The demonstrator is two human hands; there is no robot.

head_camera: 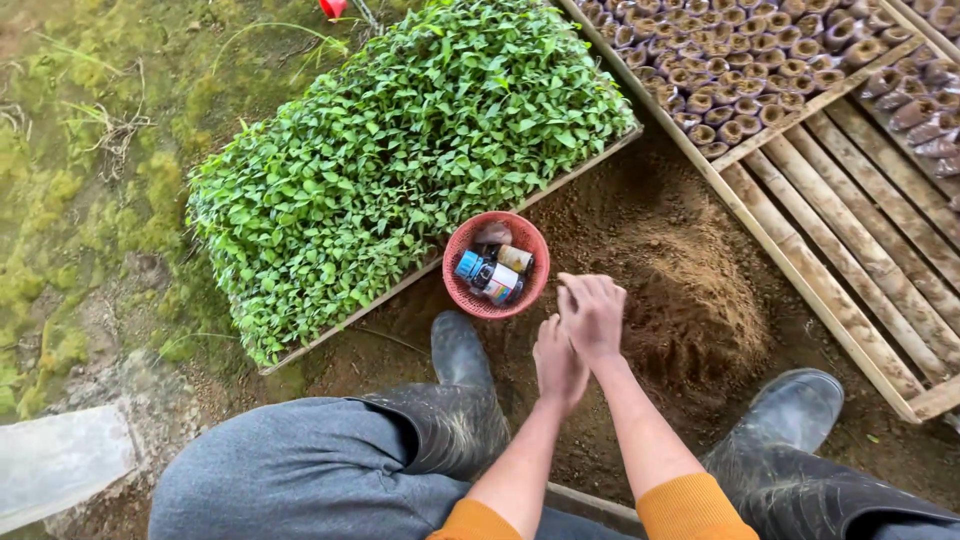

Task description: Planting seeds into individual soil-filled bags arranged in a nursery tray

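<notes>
My left hand (pixel 556 366) and my right hand (pixel 592 312) are pressed together, palm to palm, above a heap of brown soil (pixel 690 290). The right hand lies over the left, fingers flat. I cannot see anything held between them. Just to their left sits a small red plastic basket (pixel 463 288) holding a few small bottles (pixel 490 275). My black rubber boots (pixel 462 400) stand either side of the hands.
A dense tray of green seedlings (pixel 410 150) lies at the left of the soil. A wooden slatted frame (pixel 850 250) at the right holds several small soil-filled pots (pixel 740 60). Mossy ground (pixel 90 180) spreads at the far left.
</notes>
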